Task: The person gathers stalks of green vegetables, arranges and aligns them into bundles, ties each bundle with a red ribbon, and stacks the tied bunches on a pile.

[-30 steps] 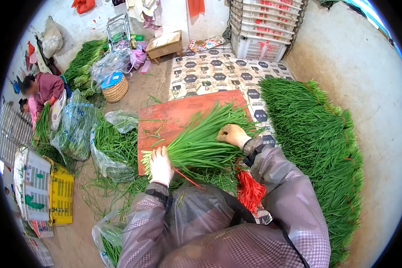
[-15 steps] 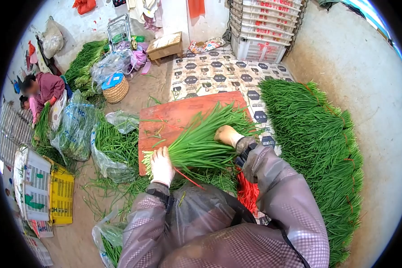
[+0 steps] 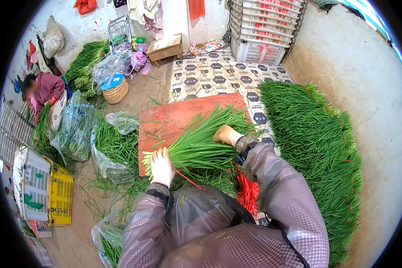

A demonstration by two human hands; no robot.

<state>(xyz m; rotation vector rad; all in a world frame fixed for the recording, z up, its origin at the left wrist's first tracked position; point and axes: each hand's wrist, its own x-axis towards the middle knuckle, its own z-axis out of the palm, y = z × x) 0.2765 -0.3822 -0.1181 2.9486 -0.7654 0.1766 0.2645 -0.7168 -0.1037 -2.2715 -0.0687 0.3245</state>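
Note:
A loose bunch of long green stalks (image 3: 201,140) lies across the red-brown board (image 3: 165,117), its pale ends to the left. My left hand (image 3: 161,166), in a light glove, is pressed round the bunch near those pale ends. On the leafy side, my right hand (image 3: 227,135), also gloved, has its fingers curled into the leaves, with the fingertips partly hidden. A red tie (image 3: 190,178) extends from beneath the bunch near my left hand. Red strands (image 3: 246,193) hang below the board by my right forearm.
Tied green bunches (image 3: 312,165) form a long row on the right. Bags of greens (image 3: 114,147), white crates (image 3: 36,178) and a yellow crate (image 3: 61,193) stand left. A person (image 3: 49,89) bends at the far left. Stacked crates (image 3: 261,49) stand behind.
My right hand has shifted very slightly left among the leaves. My left hand stays on the bunch. The person at the far left has bent a little lower.

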